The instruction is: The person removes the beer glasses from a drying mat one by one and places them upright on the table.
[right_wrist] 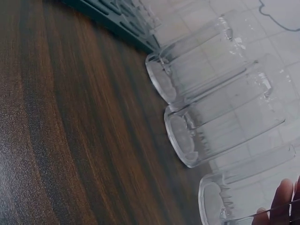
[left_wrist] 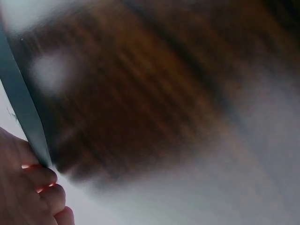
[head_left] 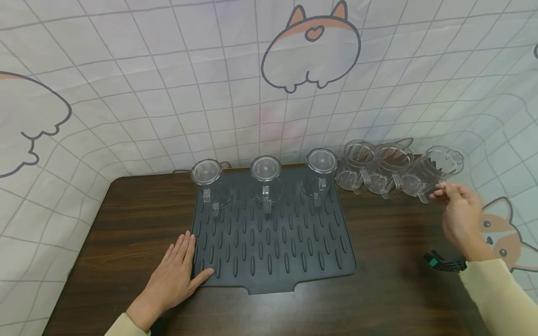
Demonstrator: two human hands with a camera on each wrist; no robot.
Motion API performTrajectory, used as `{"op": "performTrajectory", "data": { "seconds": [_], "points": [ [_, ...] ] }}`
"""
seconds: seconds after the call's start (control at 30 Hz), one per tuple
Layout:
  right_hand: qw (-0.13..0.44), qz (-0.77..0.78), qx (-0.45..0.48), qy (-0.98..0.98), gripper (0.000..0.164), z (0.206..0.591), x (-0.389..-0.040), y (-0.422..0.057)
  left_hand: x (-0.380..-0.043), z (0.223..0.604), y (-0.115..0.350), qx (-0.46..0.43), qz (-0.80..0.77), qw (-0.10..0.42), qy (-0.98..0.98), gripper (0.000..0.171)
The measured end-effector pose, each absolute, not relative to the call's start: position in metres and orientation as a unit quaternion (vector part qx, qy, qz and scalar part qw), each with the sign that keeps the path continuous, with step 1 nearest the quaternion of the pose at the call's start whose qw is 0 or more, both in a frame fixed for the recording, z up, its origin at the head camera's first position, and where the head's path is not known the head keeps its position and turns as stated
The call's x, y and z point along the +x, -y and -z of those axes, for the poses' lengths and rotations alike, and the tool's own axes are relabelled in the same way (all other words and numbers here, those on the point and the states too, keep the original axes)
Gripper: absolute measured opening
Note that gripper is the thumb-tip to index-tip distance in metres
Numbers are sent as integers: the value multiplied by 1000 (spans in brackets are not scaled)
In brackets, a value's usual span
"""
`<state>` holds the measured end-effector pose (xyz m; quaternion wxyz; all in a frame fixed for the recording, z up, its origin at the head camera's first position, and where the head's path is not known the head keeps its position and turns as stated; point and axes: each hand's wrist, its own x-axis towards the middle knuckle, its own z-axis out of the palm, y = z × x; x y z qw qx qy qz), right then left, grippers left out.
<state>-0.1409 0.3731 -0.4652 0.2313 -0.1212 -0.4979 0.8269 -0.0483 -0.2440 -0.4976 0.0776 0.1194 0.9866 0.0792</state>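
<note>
My left hand (head_left: 171, 275) lies flat with straight fingers at the left edge of a dark grey drying mat (head_left: 269, 252), its thumb over the front corner. In the left wrist view its fingertips (left_wrist: 47, 187) touch the mat's edge. On the right, my right hand (head_left: 462, 217) pinches the handle side of the rightmost clear glass mug (head_left: 428, 170), which stands upright on the table. Two more upright glass mugs, one in the middle (head_left: 388, 168) and one beside the mat (head_left: 356, 165), stand close to its left.
Along the mat's back edge, three glass mugs stand upside down: left (head_left: 212, 184), middle (head_left: 266, 182) and right (head_left: 319, 175). Their handles face me. A grid-patterned cloth (head_left: 218, 93) hangs behind the dark wooden table (head_left: 134, 224) and down both sides.
</note>
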Motion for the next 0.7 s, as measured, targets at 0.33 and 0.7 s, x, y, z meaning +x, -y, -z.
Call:
{"op": "performTrajectory", "data": {
  "seconds": [0.33,0.7],
  "points": [
    [224,-811,-127,525,26,467,-145,-369,-48,496,244,120,-74,75,-987,101],
    [200,-793,-123,562,27,465,-146,-369,-48,496,244,120,-76,75,-987,101]
  ]
}}
